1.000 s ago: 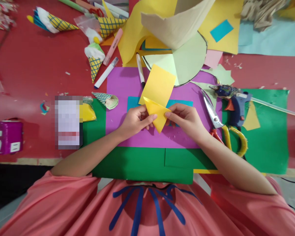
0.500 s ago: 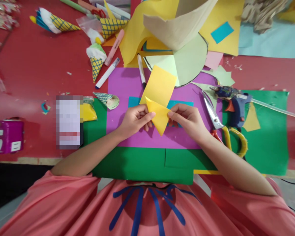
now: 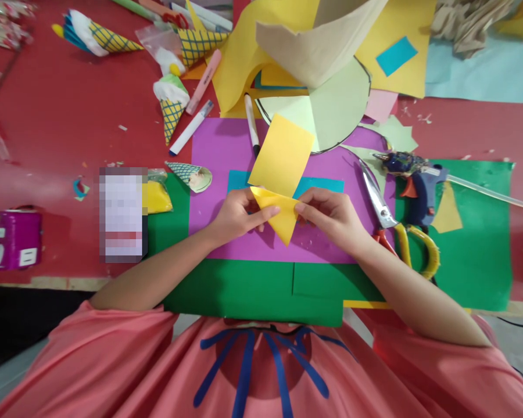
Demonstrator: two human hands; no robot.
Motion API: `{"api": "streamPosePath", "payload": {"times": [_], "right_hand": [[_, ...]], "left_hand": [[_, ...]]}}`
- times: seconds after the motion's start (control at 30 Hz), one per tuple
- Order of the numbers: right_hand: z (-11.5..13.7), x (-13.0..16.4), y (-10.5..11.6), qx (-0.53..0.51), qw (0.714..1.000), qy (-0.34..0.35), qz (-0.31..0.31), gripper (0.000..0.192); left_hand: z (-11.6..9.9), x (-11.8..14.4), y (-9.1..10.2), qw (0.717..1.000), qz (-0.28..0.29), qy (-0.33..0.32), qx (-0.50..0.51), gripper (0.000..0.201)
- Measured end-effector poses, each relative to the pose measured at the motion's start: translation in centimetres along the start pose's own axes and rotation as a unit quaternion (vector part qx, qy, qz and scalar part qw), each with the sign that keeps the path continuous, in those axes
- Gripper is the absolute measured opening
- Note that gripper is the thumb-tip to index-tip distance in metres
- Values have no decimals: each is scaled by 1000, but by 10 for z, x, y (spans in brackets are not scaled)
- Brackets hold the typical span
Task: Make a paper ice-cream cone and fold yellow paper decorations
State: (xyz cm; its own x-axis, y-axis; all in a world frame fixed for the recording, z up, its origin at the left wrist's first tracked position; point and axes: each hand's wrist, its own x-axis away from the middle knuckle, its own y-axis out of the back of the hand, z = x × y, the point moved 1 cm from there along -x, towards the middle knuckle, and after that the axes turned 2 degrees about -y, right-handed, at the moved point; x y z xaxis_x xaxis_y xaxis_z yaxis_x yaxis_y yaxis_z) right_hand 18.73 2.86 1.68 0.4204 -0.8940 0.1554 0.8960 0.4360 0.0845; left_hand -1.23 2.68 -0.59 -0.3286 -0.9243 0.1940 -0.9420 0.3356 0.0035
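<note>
— Folded corner is lying flatter now than a moment ago; the triangle flap of the yellow paper (image 3: 281, 168) is being pressed lower, and both hands are sitting a touch closer together.

— Who's gripping what?

— Her left hand (image 3: 236, 213) is pinching the flap's left corner between thumb and fingers, and the right hand (image 3: 331, 215) is pinching the right corner (neither is letting go). The sheet is hovering just over the purple sheet (image 3: 213, 157), its free end leaning up toward the pale green circle (image 3: 335, 107).

— Any advice on that fold?

— I'd say she's needing to be lining the edges up before creasing, then running a thumb along the fold from the middle outward. The scissors (image 3: 386, 217) and glue gun (image 3: 414, 174) are lying just right of her hand, untouched.
</note>
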Motion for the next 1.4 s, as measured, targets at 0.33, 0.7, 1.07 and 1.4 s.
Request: {"api": "streamPosePath", "payload": {"times": [0.33, 0.7, 1.07, 1.4], "right_hand": [[-3, 1, 0, 87, 996, 25, -17, 18], [-7, 0, 0, 117, 992, 23, 49, 22], [-3, -1, 1, 58, 997, 13, -39, 22], [-6, -2, 3, -32, 998, -28, -54, 22]], "left_hand": [[-3, 1, -2, 999, -46, -13, -19, 52], [-1, 0, 4, 984, -128, -84, -86, 57], [-7, -2, 1, 984, 7, -99, -148, 53], [-4, -3, 2, 977, 16, -116, -179, 49]]}}
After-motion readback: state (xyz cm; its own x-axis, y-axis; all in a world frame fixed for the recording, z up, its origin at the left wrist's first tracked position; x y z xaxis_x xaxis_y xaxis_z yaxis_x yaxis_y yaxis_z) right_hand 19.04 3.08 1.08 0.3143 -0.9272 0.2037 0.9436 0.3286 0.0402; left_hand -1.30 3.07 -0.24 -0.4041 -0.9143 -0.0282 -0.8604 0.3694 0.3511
